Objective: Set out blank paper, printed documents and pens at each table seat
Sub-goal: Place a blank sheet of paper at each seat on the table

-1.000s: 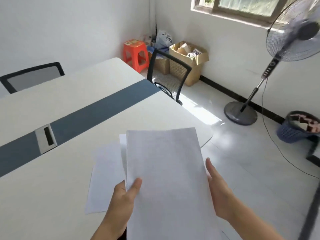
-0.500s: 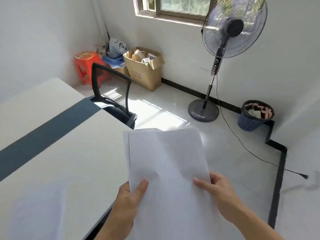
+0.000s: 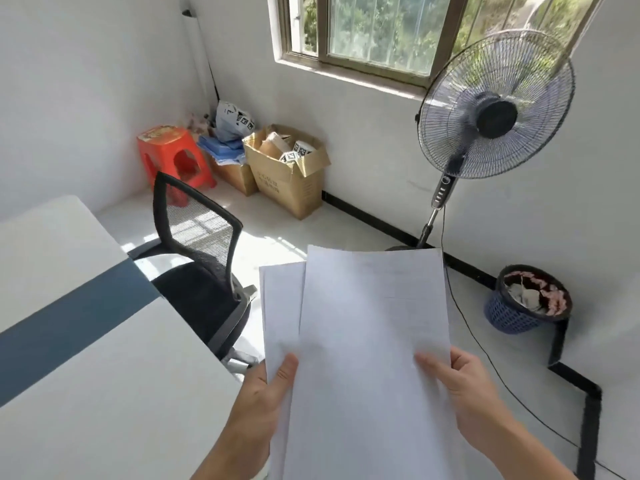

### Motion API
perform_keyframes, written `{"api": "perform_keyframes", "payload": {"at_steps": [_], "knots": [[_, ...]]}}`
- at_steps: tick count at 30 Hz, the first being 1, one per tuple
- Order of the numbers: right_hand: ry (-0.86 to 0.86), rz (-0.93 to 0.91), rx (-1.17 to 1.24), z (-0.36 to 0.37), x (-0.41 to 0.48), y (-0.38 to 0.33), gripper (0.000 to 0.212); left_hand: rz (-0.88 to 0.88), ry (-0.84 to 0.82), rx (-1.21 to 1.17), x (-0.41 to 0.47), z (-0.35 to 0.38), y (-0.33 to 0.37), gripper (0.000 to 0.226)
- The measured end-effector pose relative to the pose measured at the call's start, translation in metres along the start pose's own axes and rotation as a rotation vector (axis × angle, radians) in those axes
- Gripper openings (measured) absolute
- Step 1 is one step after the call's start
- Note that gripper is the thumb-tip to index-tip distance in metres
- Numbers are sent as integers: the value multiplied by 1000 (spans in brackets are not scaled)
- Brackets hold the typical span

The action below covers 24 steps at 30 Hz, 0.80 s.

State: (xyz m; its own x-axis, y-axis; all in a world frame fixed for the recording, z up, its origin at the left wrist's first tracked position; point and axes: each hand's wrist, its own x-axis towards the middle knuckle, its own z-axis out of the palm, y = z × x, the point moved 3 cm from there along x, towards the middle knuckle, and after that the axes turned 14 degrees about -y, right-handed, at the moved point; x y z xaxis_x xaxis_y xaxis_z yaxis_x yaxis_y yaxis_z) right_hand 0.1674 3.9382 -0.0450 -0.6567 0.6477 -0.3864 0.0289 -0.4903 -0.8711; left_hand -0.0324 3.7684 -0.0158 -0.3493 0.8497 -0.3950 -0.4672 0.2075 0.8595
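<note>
- Two hands hold a sheaf of paper (image 3: pixel 374 323) in the air, past the worktop's end and above the floor.
- At the lower left, the left hand (image 3: pixel 263 403) grips the rear sheets with its thumb on top; its fingers are hidden behind the paper.
- At the right edge, the right hand (image 3: pixel 467 393) pinches the front sheet, thumb pressed on its face and fingers (image 3: pixel 464 362) curled round the edge.
- That front sheet overlaps the rear ones, shifted right and higher; faint lines show on it.
- Left of the paper and apart from it lies the worktop (image 3: pixel 86 375), white with a dark blue strip.
- One black mesh chair (image 3: pixel 204 258) stands at the worktop's end.
- Under the window stands a fan (image 3: pixel 495 105), with a blue bin (image 3: pixel 526 299) of scraps near it.
- Farther off in the corner are a cardboard box (image 3: pixel 287 171) and a red stool (image 3: pixel 169 150).
</note>
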Motion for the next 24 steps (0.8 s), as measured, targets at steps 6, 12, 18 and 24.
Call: {"api": "perform_keyframes", "payload": {"at_steps": [6,12,18,24], "knots": [[-125,71,-39,-1,102,-44,17,16,79,30,82,-9,53,32],[-370,209,-199,4,235,-82,20,21,305,-5,163,-30,79,41],[-425,205,-403,11,367,-131,10,104,578,-73,224,-30,118,50],[-637,247,-518,84,469,-160,13,189,801,-169,240,-51,141,38]]}}
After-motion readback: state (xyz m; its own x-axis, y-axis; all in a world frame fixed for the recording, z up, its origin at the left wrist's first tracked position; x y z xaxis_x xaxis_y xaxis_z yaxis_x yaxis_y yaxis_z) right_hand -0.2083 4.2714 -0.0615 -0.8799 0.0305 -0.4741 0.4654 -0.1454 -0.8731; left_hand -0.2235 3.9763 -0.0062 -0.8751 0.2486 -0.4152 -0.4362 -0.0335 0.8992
